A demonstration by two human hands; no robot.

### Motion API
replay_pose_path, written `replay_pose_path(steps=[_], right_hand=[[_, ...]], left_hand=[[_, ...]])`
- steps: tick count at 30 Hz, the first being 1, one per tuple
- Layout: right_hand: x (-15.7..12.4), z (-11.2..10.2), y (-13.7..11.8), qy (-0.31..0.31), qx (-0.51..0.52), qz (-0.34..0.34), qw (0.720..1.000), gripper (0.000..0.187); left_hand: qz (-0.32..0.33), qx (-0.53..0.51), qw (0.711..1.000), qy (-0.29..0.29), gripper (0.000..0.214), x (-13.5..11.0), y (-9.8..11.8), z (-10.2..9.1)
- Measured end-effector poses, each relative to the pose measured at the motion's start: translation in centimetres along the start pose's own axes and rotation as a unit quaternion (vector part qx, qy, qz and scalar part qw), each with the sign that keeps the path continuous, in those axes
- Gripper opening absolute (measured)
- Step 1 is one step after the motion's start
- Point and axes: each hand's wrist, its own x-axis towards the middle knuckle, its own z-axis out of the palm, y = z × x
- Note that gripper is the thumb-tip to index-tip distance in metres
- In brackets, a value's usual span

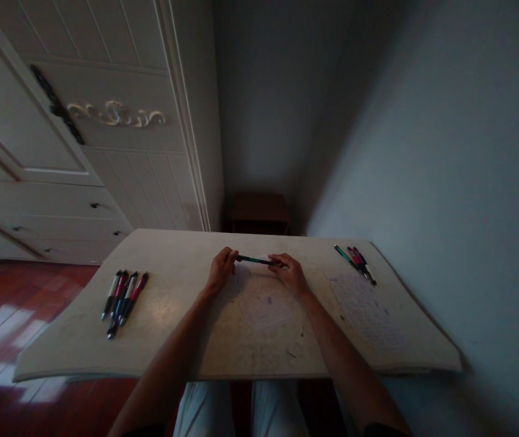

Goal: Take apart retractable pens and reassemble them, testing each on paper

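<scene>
A dark pen with a green barrel (pixel 255 260) is held level between both hands, just above the middle of the pale table (pixel 186 340). My left hand (pixel 221 271) pinches its left end with closed fingers. My right hand (pixel 289 272) grips its right end, fingers curled. Below the hands lies a sheet of paper with faint writing (pixel 264 308).
Several pens (pixel 123 295) lie side by side at the table's left. A smaller bunch of pens (pixel 357 261) lies at the far right, above another scribbled sheet (pixel 368 312). A white panelled wardrobe (pixel 104 121) stands at the left, a wall at the right, and a dark stool (pixel 259 212) behind the table.
</scene>
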Motion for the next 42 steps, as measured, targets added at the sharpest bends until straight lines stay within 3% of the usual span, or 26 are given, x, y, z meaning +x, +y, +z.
replay_pose_path(steps=[3, 8, 15, 21, 30, 37, 42], right_hand=[[-0.2, 0.0, -0.1, -0.003, 0.010, 0.043, 0.999, 0.047], [-0.4, 0.0, -0.6, -0.013, 0.018, 0.068, 0.997, 0.040], [-0.1, 0.0, -0.3, 0.032, 0.015, 0.048, 0.998, 0.025], [-0.1, 0.0, -0.3, 0.028, 0.037, 0.030, 0.998, 0.052], [-0.5, 0.1, -0.1, 0.001, -0.091, -0.017, 0.996, 0.026], [0.2, -0.7, 0.1, 0.045, -0.050, -0.009, 0.998, 0.013], [0.4, -1.6, 0.5, 0.046, -0.029, 0.020, 0.998, 0.015]], left_hand=[[-0.003, 0.000, 1.000, 0.010, 0.038, 0.1, 0.0, -0.1], [-0.004, -0.012, 1.000, 0.001, 0.037, 0.0, -0.1, -0.1], [-0.002, 0.001, 1.000, -0.001, 0.036, 0.0, -0.5, -0.1], [-0.005, -0.006, 1.000, -0.001, 0.035, -0.1, -0.3, 0.0], [-0.003, -0.013, 1.000, -0.003, 0.029, -0.2, -0.2, 0.2], [0.008, -0.047, 0.998, 0.042, 0.027, 0.3, -0.6, -0.2], [0.012, -0.042, 0.999, 0.027, 0.026, 0.7, -1.0, -0.8]])
